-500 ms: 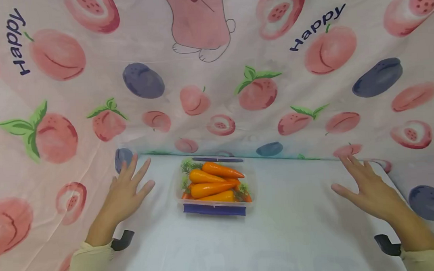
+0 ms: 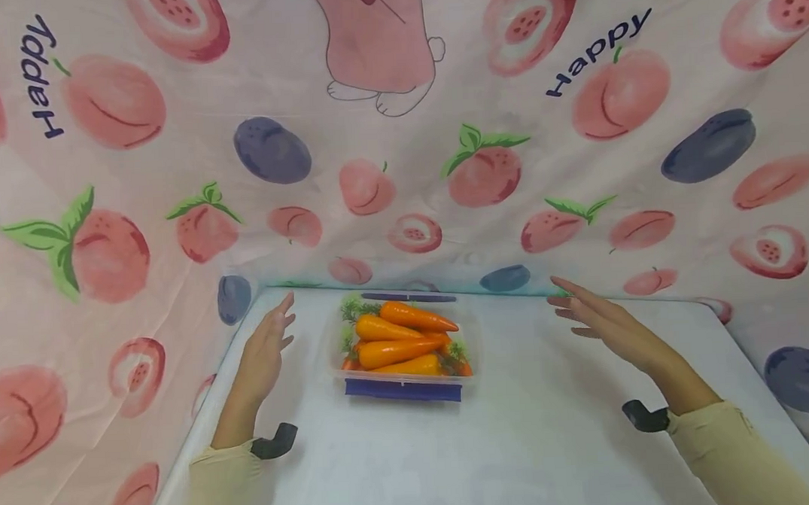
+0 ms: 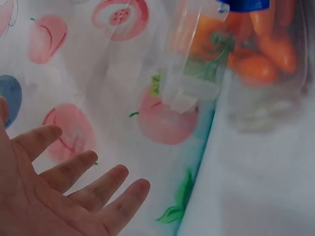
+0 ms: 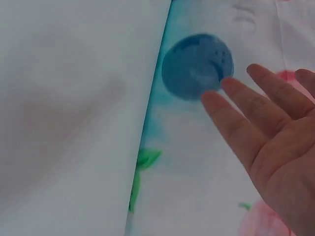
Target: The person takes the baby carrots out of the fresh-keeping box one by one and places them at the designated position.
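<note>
A clear plastic food container with blue clip flaps stands toward the back of the white table, left of centre. Several toy carrots with green leafy tops lie in it. My left hand is held over the table to the left of the container, apart from it, fingers straight and spread with the palm turned inward. To the right, farther from the container, my right hand hovers with straight fingers and holds nothing. The left wrist view shows the container and carrots beyond the fingers.
The white table ends at the back and sides against a pink cloth printed with fruit. Black straps sit at both wrists by the cream sleeves.
Both hands have moved inward, toward the container, and their palms have turned to face each other. The container and carrots stay in place.
</note>
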`<state>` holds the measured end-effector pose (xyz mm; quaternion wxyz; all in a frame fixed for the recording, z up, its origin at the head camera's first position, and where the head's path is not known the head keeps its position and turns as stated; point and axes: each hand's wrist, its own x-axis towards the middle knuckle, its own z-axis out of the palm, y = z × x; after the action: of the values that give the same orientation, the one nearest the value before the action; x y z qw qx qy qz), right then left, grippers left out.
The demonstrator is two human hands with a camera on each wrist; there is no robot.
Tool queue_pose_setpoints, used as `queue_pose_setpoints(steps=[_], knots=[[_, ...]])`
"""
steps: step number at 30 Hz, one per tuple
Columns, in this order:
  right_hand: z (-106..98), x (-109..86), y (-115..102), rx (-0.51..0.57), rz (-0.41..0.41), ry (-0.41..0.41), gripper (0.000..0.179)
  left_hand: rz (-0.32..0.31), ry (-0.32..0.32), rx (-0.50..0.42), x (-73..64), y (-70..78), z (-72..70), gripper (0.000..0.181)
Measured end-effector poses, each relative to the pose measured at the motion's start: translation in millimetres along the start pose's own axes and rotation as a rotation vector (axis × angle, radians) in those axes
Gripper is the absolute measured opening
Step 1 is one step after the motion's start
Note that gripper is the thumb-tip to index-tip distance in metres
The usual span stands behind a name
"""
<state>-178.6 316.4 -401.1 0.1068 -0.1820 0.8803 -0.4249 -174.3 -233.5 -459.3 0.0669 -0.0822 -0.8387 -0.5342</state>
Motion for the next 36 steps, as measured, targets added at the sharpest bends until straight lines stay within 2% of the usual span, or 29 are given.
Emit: queue_pose_setpoints(steps=[4,9,12,17,21,29,36], knots=[[12.8,22.7,-9.8,0.126,0.006,-0.044,0.054,-0.085,-0.033,-0.149,3.8,-7.2,15.2,0.061],[29.4,53.8,-22.9,0.228,0.051,-0.083,0.061,-0.182,-0.033,-0.346,6.8,-19.8,34.6,0.066],[38.3,71.9,-30.3,0.264,0.065,-0.105,0.061,-0.22,-0.04,-0.397,8.0,-28.3,45.8,0.064],[52.2,96.5,-45.3,0.281,0.057,-0.147,0.055,-0.269,-0.052,-0.349,10.5,-40.4,60.0,0.063],[62.5,115.5,-58.6,0.28,0.097,-0.191,0.057,-0.262,-0.067,-0.319,12.8,-48.0,66.4,0.065],[78.5,148.4,-73.9,0.231,0.185,-0.214,0.064,-0.224,-0.07,-0.353,19.8,-55.1,74.6,0.055],[92.8,166.3,-76.4,0.168,0.242,-0.252,0.07,-0.21,-0.071,-0.401,20.8,-57.5,76.1,0.051]])
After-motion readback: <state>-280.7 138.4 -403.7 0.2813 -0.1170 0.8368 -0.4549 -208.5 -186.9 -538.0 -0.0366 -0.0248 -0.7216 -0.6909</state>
